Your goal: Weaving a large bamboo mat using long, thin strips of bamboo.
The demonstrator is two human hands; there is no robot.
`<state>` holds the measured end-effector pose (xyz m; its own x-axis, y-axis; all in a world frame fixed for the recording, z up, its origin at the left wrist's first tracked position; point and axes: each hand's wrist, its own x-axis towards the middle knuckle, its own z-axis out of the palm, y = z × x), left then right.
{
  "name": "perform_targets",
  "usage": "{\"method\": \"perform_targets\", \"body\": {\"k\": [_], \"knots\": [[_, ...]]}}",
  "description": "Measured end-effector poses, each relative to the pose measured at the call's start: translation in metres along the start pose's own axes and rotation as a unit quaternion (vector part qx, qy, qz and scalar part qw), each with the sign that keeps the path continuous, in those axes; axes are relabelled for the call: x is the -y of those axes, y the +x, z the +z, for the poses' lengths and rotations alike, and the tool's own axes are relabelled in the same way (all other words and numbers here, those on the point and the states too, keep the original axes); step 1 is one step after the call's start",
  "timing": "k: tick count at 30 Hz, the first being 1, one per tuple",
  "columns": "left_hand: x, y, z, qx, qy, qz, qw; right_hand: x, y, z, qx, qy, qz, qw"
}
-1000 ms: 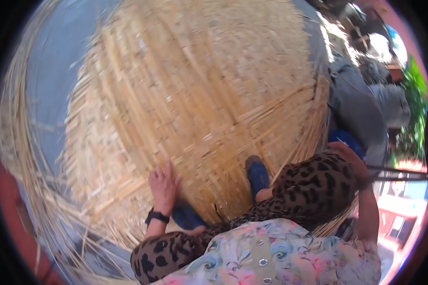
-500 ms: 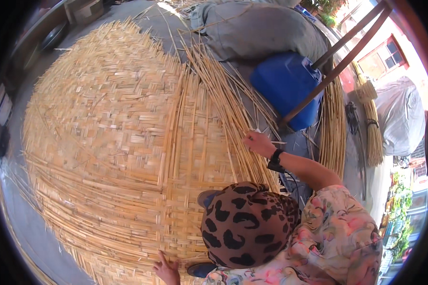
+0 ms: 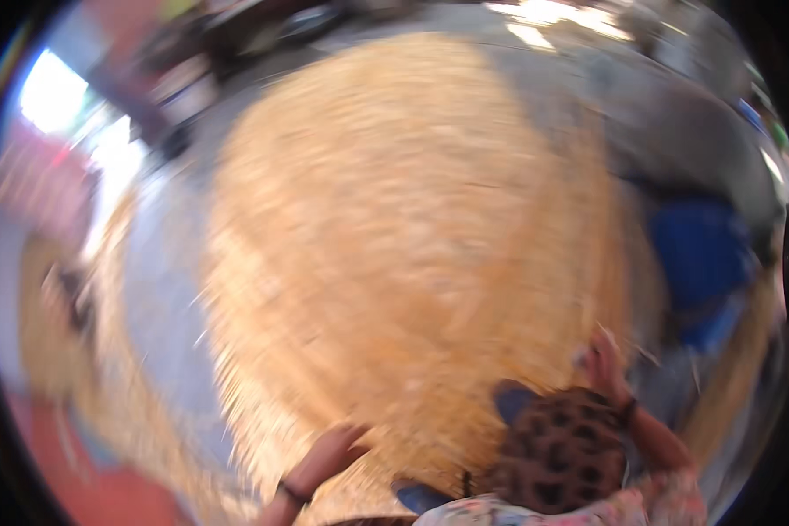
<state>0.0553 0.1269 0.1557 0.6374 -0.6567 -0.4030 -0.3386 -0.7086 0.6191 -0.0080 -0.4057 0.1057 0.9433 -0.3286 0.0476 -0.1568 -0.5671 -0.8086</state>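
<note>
The view is smeared by motion. A large woven straw-coloured mat (image 3: 412, 210) fills the middle, with long loose strips along its right side. Low over its near left part, my left hand (image 3: 337, 445) has fingers loosely bent and apart, with nothing visible in them. My right hand (image 3: 603, 364) is at the strips on the right edge, beside my leopard-print knee (image 3: 561, 447); its fingers are too blurred to tell whether they grip anything. My blue shoes (image 3: 421, 495) rest on the mat.
A blue plastic container (image 3: 697, 263) stands right of the mat, beside a bulky grey covered pile (image 3: 684, 140). A pale bucket (image 3: 186, 92) and dark objects are at the back. More long strips (image 3: 136, 377) lie along the left, near red ground (image 3: 70, 465).
My view has swung sharply right, then back leftward, so the mat is centred again and the blue container sits lower right. My right hand has moved from my knee to the strips.
</note>
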Motion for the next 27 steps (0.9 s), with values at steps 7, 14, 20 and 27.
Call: {"method": "perform_targets", "body": {"k": [7, 14, 20, 27], "knots": [[-0.116, 0.163, 0.01, -0.077, -0.639, 0.028, 0.765, 0.003, 0.017, 0.113, 0.461, 0.035, -0.254, 0.85], [-0.113, 0.159, -0.016, -0.218, -0.587, -0.057, 0.778, 0.013, 0.044, 0.113, 0.497, -0.051, -0.233, 0.834], [-0.125, 0.158, -0.033, -0.196, -0.633, -0.092, 0.743, 0.049, 0.082, 0.074, 0.453, -0.103, -0.184, 0.866], [-0.136, 0.139, -0.074, -0.306, -0.73, 0.086, 0.605, 0.139, 0.2, -0.072, 0.149, -0.273, -0.323, 0.894]]}}
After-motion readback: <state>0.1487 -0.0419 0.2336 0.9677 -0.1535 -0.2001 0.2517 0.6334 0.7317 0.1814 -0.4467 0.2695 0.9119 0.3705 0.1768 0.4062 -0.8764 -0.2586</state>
